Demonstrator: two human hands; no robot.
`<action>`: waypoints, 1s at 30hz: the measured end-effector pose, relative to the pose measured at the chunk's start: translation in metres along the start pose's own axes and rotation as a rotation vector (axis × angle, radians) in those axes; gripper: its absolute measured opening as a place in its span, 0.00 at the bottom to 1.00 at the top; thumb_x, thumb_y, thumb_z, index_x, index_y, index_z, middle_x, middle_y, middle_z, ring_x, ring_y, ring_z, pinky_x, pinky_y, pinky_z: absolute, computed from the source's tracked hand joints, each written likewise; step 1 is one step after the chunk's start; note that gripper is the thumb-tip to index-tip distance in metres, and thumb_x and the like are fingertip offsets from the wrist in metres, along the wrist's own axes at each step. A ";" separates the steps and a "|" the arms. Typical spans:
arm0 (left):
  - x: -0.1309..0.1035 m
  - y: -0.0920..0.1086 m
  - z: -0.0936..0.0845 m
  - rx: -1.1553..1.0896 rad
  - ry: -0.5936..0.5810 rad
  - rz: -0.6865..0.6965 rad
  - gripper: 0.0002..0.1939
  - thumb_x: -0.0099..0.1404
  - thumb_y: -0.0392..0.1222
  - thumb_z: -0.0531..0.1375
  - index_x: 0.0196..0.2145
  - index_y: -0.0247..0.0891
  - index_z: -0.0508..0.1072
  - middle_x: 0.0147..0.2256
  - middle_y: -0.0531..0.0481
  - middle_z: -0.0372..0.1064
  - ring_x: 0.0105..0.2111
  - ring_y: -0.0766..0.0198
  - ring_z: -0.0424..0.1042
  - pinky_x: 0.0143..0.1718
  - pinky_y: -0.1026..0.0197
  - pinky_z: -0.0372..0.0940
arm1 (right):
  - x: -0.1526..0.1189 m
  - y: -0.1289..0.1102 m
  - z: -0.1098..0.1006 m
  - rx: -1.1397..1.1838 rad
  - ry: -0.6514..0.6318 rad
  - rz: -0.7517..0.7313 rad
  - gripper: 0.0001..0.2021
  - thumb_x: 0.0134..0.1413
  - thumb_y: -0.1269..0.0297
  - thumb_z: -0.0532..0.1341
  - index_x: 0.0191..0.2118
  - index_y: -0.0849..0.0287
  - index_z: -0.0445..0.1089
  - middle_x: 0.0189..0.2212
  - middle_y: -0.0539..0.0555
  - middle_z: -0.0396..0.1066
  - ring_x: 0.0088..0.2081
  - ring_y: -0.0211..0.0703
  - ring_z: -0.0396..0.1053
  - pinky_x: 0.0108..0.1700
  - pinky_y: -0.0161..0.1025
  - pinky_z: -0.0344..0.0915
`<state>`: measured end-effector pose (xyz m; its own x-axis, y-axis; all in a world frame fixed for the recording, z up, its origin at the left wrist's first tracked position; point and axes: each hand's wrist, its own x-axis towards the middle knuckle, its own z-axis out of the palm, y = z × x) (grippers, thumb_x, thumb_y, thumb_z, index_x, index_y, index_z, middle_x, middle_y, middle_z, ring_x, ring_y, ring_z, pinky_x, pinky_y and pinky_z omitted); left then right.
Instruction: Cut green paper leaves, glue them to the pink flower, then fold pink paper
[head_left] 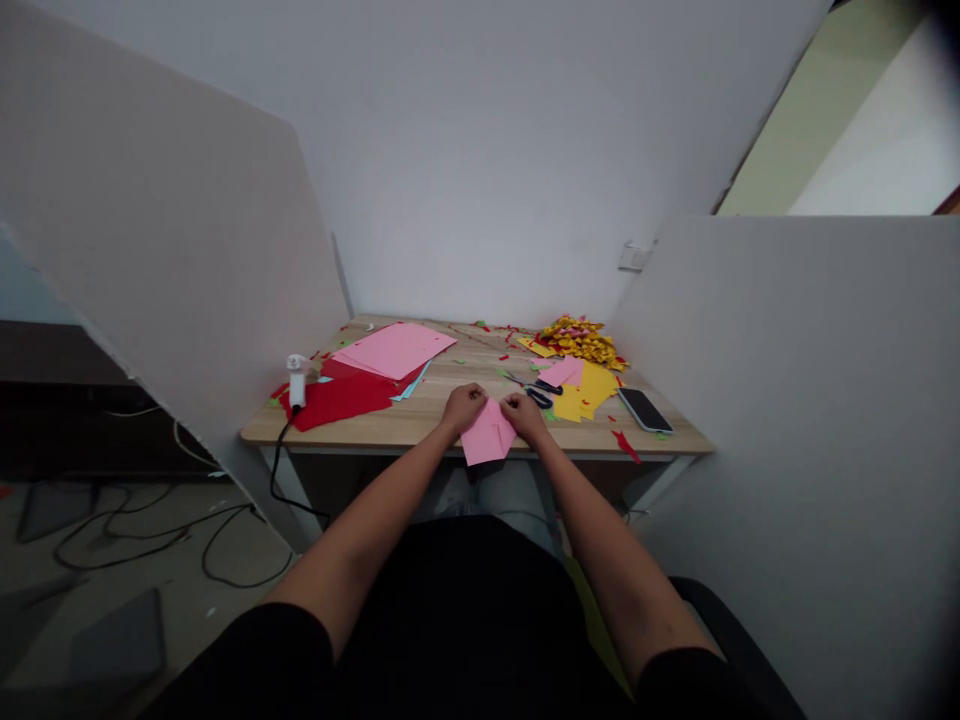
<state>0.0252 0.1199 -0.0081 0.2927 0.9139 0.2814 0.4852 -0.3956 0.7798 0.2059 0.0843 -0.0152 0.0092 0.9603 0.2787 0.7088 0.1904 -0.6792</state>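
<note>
A small sheet of pink paper (pixel 486 437) hangs over the front edge of the desk, with a crease or folded flap on its right part. My left hand (pixel 465 405) pinches its upper left corner. At the upper right corner my right hand (pixel 525 415) grips it too, fingers closed. Just beyond my right hand lie scissors (pixel 539 397) with black handles, their blades pointing left. Near them are cut pink pieces (pixel 562 372) on top of yellow paper (pixel 590 392).
Pink sheets (pixel 397 348) lie at the back left, over red paper (pixel 337 398). A white power plug (pixel 298 385) with a black cable stands at the left edge. Yellow folded pieces (pixel 581 343) are heaped at the back right; a phone (pixel 645 410) lies at the right. Partitions flank the desk (pixel 435 420).
</note>
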 end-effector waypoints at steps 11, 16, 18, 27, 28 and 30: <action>0.007 -0.008 0.001 -0.161 0.147 -0.034 0.17 0.71 0.47 0.60 0.51 0.35 0.72 0.48 0.44 0.72 0.45 0.58 0.74 0.46 0.50 0.73 | 0.000 0.003 -0.001 0.081 0.093 0.035 0.18 0.64 0.56 0.63 0.55 0.60 0.69 0.52 0.57 0.71 0.48 0.48 0.73 0.48 0.49 0.73; 0.009 -0.013 0.003 -0.218 0.236 -0.063 0.17 0.71 0.47 0.60 0.51 0.34 0.72 0.48 0.44 0.72 0.44 0.59 0.74 0.45 0.51 0.73 | 0.000 0.007 0.001 0.088 0.168 0.032 0.18 0.64 0.56 0.62 0.55 0.60 0.69 0.53 0.57 0.71 0.48 0.48 0.73 0.48 0.49 0.73; 0.010 -0.015 0.003 -0.222 0.262 -0.073 0.17 0.71 0.47 0.60 0.51 0.34 0.72 0.48 0.44 0.72 0.44 0.59 0.74 0.45 0.51 0.73 | 0.000 0.008 0.001 0.073 0.203 0.036 0.18 0.64 0.56 0.62 0.54 0.60 0.69 0.52 0.56 0.71 0.48 0.48 0.73 0.48 0.49 0.74; 0.006 -0.010 0.005 -0.081 0.174 -0.050 0.16 0.71 0.48 0.60 0.50 0.35 0.72 0.47 0.45 0.72 0.43 0.59 0.74 0.45 0.51 0.73 | 0.001 0.013 -0.003 -0.119 0.435 -0.035 0.17 0.65 0.56 0.61 0.54 0.59 0.69 0.52 0.57 0.71 0.49 0.47 0.72 0.50 0.50 0.72; 0.005 -0.009 0.006 -0.063 0.131 -0.035 0.16 0.71 0.48 0.60 0.50 0.35 0.72 0.47 0.45 0.72 0.43 0.60 0.74 0.45 0.52 0.73 | 0.001 0.011 -0.003 -0.148 0.440 -0.067 0.16 0.65 0.56 0.61 0.53 0.59 0.70 0.51 0.57 0.71 0.49 0.47 0.72 0.51 0.51 0.72; 0.002 -0.008 0.007 -0.027 0.054 -0.007 0.15 0.71 0.48 0.60 0.49 0.35 0.73 0.47 0.45 0.73 0.43 0.60 0.74 0.44 0.52 0.73 | -0.002 0.004 -0.002 -0.203 0.420 -0.150 0.13 0.65 0.57 0.61 0.48 0.60 0.72 0.48 0.56 0.72 0.49 0.46 0.71 0.52 0.51 0.70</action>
<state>0.0282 0.1245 -0.0175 0.2444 0.9206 0.3047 0.4645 -0.3870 0.7965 0.2104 0.0828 -0.0168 0.1509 0.7522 0.6414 0.8471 0.2361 -0.4762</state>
